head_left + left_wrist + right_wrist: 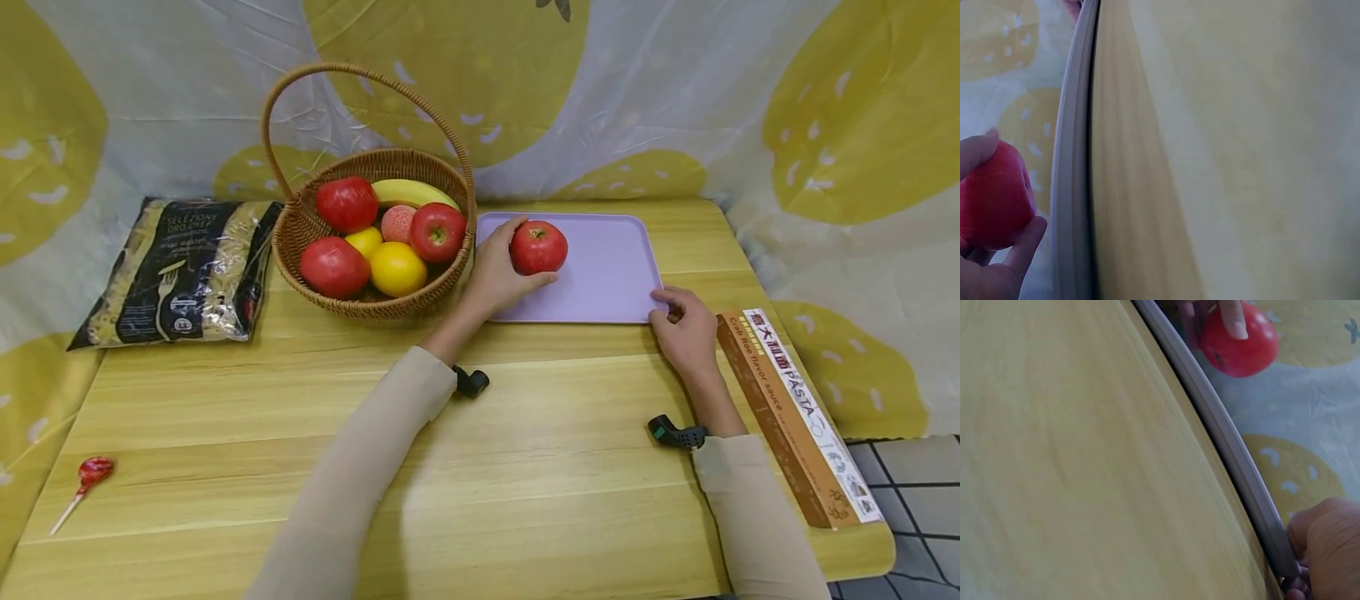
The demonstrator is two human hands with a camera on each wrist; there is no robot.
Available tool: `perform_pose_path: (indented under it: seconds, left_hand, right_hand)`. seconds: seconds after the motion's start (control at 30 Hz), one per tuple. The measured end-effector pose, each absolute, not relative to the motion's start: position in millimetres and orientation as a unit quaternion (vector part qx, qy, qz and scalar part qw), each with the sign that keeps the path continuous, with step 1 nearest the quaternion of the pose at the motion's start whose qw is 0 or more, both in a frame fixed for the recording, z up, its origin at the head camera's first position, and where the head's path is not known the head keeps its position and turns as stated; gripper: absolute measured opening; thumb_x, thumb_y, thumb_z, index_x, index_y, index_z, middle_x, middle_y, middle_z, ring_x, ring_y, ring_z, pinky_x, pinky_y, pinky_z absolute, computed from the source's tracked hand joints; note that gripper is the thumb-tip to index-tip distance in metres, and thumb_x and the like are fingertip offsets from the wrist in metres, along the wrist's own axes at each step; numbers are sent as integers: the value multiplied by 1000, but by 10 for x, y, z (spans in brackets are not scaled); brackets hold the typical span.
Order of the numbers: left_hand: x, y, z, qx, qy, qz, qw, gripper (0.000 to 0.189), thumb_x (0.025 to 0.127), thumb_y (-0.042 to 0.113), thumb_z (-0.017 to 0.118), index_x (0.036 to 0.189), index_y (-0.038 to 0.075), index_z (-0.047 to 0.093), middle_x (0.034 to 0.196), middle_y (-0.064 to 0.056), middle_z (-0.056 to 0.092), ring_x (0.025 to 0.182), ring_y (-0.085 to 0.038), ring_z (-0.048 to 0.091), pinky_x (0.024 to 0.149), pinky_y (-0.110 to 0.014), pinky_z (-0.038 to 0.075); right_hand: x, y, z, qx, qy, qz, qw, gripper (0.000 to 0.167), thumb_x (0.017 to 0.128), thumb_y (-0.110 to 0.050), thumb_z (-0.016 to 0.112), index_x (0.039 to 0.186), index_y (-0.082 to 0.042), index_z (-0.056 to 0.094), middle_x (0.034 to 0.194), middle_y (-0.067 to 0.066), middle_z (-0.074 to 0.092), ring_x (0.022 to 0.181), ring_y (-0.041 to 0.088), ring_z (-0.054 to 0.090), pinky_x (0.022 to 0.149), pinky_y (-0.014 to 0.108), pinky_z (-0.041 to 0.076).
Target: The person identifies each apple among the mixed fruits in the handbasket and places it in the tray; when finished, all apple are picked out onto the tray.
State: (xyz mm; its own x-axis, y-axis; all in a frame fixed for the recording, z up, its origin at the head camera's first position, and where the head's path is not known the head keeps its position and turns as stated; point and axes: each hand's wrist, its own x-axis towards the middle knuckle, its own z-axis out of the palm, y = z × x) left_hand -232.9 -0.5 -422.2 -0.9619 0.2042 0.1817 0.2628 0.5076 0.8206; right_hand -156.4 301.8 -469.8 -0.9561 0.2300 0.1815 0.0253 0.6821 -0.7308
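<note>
A red apple is in my left hand, the thumb on its near side and the fingers round its left and far side. In the head view it appears over the left half of a lilac tray; the left wrist view shows the apple above the tray's rim. My right hand pinches the tray's near right corner between thumb and curled fingers. The right wrist view shows this hand at the tray's rim.
Left of the tray stands a wicker basket holding apples, a banana and yellow fruit. Farther left lie a pasta bag and a red lollipop. A long pasta box lies along the table's right edge. A patterned cloth hangs behind.
</note>
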Motion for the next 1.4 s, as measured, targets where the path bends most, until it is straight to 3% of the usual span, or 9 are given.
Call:
perform_pose_path:
  seconds: [0.3, 0.6, 1.1, 1.4]
  left_hand:
    - [-2645, 39, -4369, -91, -862, -495, 53, 91, 77, 33, 91, 153, 13, 45, 146, -11, 54, 134, -25, 53, 114, -43, 46]
    - [-2822, 64, -4454, -79, -869, -486, 40, 91, 81, 32, 88, 155, 13, 40, 151, -11, 50, 139, -27, 48, 117, -45, 43]
    - [-2876, 90, -4554, -75, -882, -464, 30, 98, 79, 30, 90, 158, 13, 36, 157, -11, 46, 145, -28, 43, 123, -44, 35]
    - [-2769, 69, -4480, -65, -881, -467, 15, 114, 74, 29, 93, 162, 12, 25, 161, -13, 39, 150, -30, 37, 126, -45, 29]
  right_hand:
    - [-1586, 3044, -4745, -79, -910, 383, 139, 33, 89, -7, 63, 120, -1, 75, 133, 14, 67, 95, 19, 57, 75, 11, 39]
    - [-1597, 3034, -4744, -71, -907, 390, 140, 34, 89, -6, 64, 121, 0, 74, 135, 17, 66, 100, 25, 61, 77, 9, 39]
    - [-1586, 3052, -4756, -72, -911, 382, 138, 36, 89, -7, 63, 122, 0, 74, 137, 18, 65, 101, 28, 62, 77, 10, 39]
    - [-1585, 3052, -4752, -74, -912, 380, 134, 36, 90, -7, 63, 123, 0, 73, 138, 17, 65, 103, 29, 63, 78, 9, 39]
